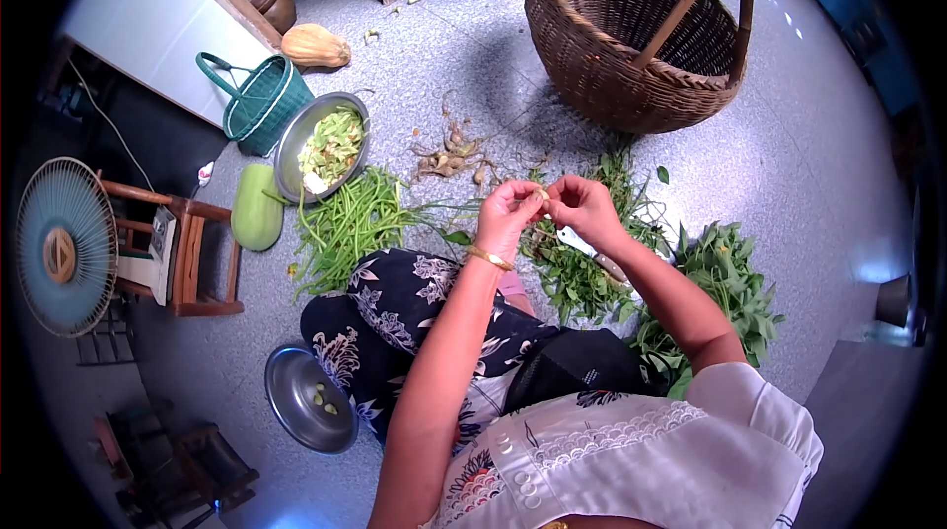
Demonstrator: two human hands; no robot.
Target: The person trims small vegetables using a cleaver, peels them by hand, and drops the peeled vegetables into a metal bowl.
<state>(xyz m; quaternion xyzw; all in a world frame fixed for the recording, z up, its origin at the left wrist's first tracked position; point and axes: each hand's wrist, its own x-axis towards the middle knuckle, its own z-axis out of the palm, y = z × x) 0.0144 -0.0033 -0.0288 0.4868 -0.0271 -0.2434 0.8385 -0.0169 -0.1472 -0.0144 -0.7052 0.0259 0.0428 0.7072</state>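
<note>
My left hand and my right hand meet above the greens, fingertips pinched together on a small pale green piece. Exactly what the piece is cannot be made out. Below my right hand, a knife with a white blade and brown handle lies on leafy greens. Long green beans are heaped to the left, beside a metal bowl of cut pale green pieces. Knobbly brown roots lie on the floor beyond my left hand. Another metal bowl with several small green pieces stands by my leg.
A large wicker basket stands at the back right. Leafy stems lie at the right. On the left are a green basket, an orange squash, a green gourd, a wooden stool and a fan.
</note>
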